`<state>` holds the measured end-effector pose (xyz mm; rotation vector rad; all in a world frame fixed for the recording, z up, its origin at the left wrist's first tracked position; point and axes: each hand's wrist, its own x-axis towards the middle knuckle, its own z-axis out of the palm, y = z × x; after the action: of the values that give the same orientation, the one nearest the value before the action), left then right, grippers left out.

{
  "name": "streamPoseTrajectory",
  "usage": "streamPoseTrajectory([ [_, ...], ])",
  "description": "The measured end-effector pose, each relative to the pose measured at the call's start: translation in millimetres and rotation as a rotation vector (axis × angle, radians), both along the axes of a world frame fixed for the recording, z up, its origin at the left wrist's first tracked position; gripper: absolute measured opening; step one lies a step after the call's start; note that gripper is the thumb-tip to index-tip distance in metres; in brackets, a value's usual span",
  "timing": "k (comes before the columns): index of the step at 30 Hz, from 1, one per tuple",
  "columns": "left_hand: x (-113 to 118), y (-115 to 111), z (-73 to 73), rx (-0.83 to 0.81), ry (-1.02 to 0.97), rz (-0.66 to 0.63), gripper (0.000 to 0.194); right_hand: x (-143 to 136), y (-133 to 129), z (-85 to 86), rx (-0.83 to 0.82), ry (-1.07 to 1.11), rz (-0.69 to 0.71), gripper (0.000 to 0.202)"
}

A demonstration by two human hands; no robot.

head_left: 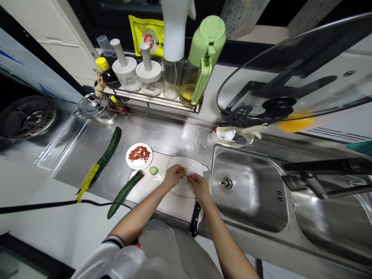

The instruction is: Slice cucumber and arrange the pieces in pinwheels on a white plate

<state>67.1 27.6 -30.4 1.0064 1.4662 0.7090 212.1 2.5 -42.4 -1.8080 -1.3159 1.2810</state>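
**Thin green piece (pixel 186 180) being held over white plate (pixel 186 192)**

Piece is sitting center frame, between both hands. Left hand (pixel 173 176): fingers are pinching its left side. Right hand (pixel 200 185): fingers are pinching its right side; exact contact is too small to tell. Plate is resting on a white cutting board (pixel 174 207). Cucumber slice (pixel 154 170) is lying on the board, left of the plate; cut cucumber (pixel 125 195) is overlapping the board's left edge. Dish of red berries (pixel 139 166) is standing just above. Black knife handle (pixel 195 220) is showing lower center. Whole cucumber (pixel 109 153) is lying on the steel bench (pixel 162 131), left of frame; sink (pixel 247 193) is filling the right.
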Motion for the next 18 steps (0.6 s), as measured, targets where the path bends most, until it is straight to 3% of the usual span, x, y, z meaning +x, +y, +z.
streamPoseTrajectory([
  [5,3,13,-8.3,0.435,0.44,-0.113,0.011,-6,17,-5.1,0.067,-0.204,-0.063,0.023],
  [7,5,17,-11.2,0.535,0.589,-0.13,0.013,-9,23,-4.3,0.104,-0.299,-0.06,0.019],
  [12,15,26,-13.9,0.482,0.808,-0.117,0.015,-18,32,-2.9,0.128,-0.431,-0.05,0.018],
  [18,21,34,-14.2,0.395,0.913,-0.102,0.017,-25,37,1.5,0.116,-0.629,-0.001,0.018],
])
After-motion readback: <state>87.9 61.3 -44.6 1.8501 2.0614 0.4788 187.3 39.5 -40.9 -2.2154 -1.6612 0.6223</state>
